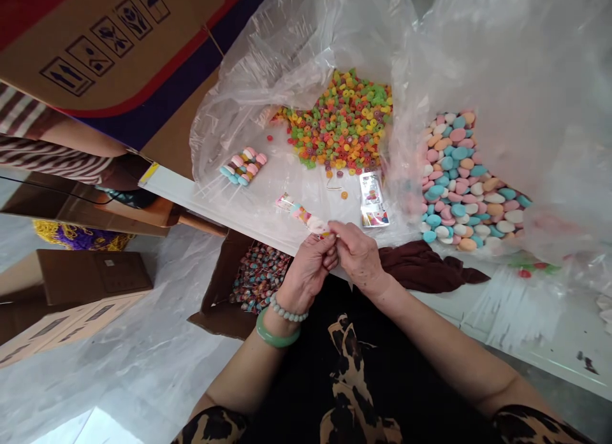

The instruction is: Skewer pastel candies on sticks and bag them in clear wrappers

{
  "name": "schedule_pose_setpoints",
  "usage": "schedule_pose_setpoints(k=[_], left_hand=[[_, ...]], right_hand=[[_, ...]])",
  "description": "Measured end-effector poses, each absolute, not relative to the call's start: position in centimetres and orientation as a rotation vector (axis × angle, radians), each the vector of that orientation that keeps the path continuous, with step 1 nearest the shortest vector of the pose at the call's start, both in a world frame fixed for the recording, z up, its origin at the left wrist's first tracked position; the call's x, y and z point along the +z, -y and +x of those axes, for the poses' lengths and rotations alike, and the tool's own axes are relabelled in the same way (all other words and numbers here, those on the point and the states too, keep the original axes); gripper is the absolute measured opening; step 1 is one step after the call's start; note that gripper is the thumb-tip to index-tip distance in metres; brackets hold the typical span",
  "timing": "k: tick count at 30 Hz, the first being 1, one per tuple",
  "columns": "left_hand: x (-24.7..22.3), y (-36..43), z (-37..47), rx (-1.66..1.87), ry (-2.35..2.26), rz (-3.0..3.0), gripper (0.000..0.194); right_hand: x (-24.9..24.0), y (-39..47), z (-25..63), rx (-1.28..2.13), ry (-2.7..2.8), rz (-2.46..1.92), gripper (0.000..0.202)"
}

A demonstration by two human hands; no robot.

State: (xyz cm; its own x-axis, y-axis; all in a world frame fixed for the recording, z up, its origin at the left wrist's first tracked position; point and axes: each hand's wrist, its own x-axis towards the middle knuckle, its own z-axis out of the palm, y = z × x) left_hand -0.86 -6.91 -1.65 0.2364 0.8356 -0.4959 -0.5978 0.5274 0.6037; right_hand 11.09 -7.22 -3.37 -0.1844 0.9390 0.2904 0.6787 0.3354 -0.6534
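A narrow clear wrapper with candy pieces inside [302, 216] points up and left from my fingertips. My left hand [313, 265], with a green bangle and a beaded bracelet at its wrist, pinches the wrapper's near end. My right hand [356, 256] has its fingers closed at that same end, touching my left hand. Just beyond my right hand lies a stack of printed wrappers [373, 199]. Several candy skewers [243, 166] with white sticks lie on the plastic sheet at the left.
Small ring candies [344, 122] are heaped at the back; pastel oval candies [459, 183] lie at the right. A brown cloth [425, 265] and white sticks [511, 307] lie near the table edge. An open box [217, 304] holds wrapped candies. A person's striped sleeve [48, 157] shows at left.
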Motion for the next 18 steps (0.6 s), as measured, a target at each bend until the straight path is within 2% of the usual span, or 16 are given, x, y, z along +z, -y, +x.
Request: schedule_pose_setpoints(k=[4, 7, 11, 14, 18], left_hand=[[-1.2, 7.1, -1.3, 0.961, -0.874, 0.309, 0.018], [-0.8, 6.9, -2.1, 0.899, -0.765, 0.260, 0.030], [-0.7, 6.5, -2.6, 0.863, -0.720, 0.106, 0.028], [-0.9, 6.1, -1.8, 0.991, -0.872, 0.029, 0.011], [-1.2, 5.9, -0.3, 1.142, -0.993, -0.040, 0.021]], right_hand=[[-2.9, 7.7, 11.2, 0.088, 2.022, -1.388, 0.028], [-3.0, 7.9, 11.3, -0.083, 2.018, -1.286, 0.024], [-3.5, 8.2, 11.5, -0.002, 1.993, -1.154, 0.026], [-3.7, 8.5, 11.3, 0.075, 2.005, -1.099, 0.026], [-3.5, 9.0, 11.0, 0.313, 1.994, -1.129, 0.026]])
